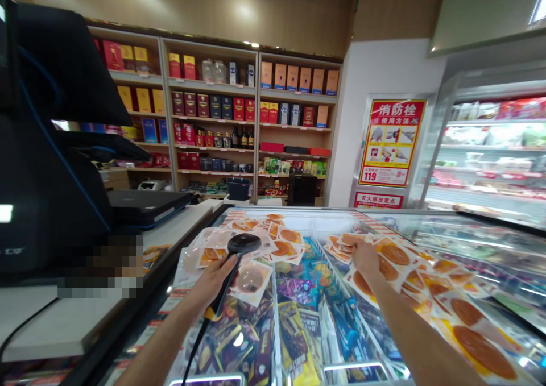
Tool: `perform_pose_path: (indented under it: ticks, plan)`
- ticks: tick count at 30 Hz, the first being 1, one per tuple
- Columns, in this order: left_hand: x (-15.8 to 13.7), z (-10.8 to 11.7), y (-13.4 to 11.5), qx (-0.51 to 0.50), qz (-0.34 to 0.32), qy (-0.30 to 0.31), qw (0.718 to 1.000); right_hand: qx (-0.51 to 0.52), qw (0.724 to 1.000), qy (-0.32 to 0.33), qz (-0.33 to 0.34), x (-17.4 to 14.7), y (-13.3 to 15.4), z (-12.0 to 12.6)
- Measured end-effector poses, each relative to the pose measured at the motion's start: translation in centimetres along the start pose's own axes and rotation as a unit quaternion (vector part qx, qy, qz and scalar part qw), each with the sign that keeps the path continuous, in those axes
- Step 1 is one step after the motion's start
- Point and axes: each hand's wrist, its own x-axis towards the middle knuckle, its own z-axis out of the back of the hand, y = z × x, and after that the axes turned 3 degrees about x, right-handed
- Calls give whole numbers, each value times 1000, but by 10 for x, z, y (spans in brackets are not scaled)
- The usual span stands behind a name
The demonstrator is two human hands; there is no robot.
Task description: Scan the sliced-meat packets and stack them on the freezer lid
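Observation:
My left hand [222, 273] is wrapped round the handle of a black barcode scanner [244, 242], its head over a pile of flat packets and its cable running down. Under and beside the scanner lie packets turned to their pale backs, one of them a packet [251, 282] with a small barcode. My right hand [365, 256] reaches forward with its fingers closed on the edge of a flat packet [347, 240] in the right-hand pile. More packets [394, 255], each showing a round orange-brown disc, spread around my right forearm. The fingertips of this hand are partly hidden.
The packets rest on a glass-topped freezer [298, 218] full of bagged frozen goods. At left, a white counter [63, 323] carries a black checkout terminal [55, 119]. Shelves of boxed goods [213, 107] stand behind. A lit fridge [495, 147] is at right.

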Motion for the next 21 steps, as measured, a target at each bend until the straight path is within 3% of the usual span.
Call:
perform_pose_path:
  ticks: [3,5,9,13,17,21]
  plan:
    - [-1,11,6,7,4,12,1000,7,997,-61,35,-11,18,1]
    - [-3,17,7,7,9,13,1000,27,995,-63,75,-20,41,1]
    - [-11,24,7,-1,29,-9,1000,116,983,51,135,-43,102,-4]
    - [-20,30,9,8,25,-31,999,193,950,144,200,-71,155,-9]
    - [-20,36,14,2,32,-18,999,177,936,186,241,-92,183,-8]
    - [-17,36,18,-6,30,1,1000,171,933,189,254,-99,194,-5]
